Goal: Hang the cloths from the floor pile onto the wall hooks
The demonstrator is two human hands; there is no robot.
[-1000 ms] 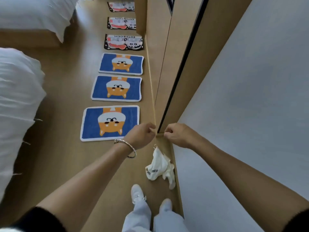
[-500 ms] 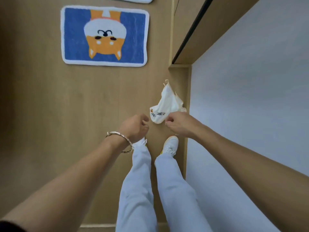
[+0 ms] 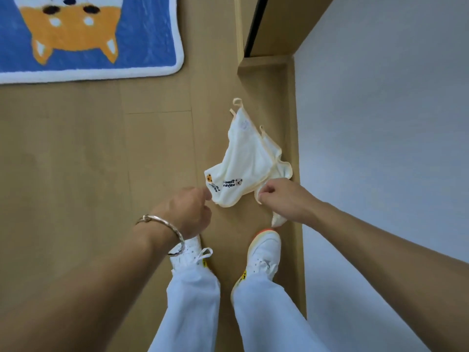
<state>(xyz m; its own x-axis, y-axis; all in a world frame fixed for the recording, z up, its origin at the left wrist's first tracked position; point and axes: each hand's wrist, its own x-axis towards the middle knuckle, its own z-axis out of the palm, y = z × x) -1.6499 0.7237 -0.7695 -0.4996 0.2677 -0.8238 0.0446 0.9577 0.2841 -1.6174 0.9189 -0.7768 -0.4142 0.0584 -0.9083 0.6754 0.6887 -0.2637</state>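
Wooden floor (image 3: 101,174) fills most of the view, with a blue mat (image 3: 152,34) bearing an orange dog at its far left and a white wall (image 3: 380,123) closing it off on the right. The cloths (image 3: 243,158), cream with a yellow hem and small printed badges, lie in a loose pile at the floor's right edge, close against the foot of the wall and just short of the corner where a wooden panel (image 3: 266,26) steps out.

A second ago the person stood upright with both hands held up at that corner, looking along a row of mats, and the pile lay untouched below. Half a second ago the head had tipped down and both hands had dropped to the near side of the pile. Now the view is closer again. The right hand (image 3: 281,199) pinches the near right edge of a cloth between thumb and curled fingers, and a fold of it shows below the palm. The left hand (image 3: 187,209), with a bracelet (image 3: 162,224) at the wrist, has its fingers curled in, tips right at the near left corner of the top cloth. Whether they grip it I cannot tell.

White shoes (image 3: 264,250) stand just short of the pile. Two thin loops (image 3: 237,100) stick out at its far end.

So the pick-up looks to have begun, though no cloth is off the floor yet. No hook is in view, and the loops, likely the parts to go over one, lie at the end away from the hands.
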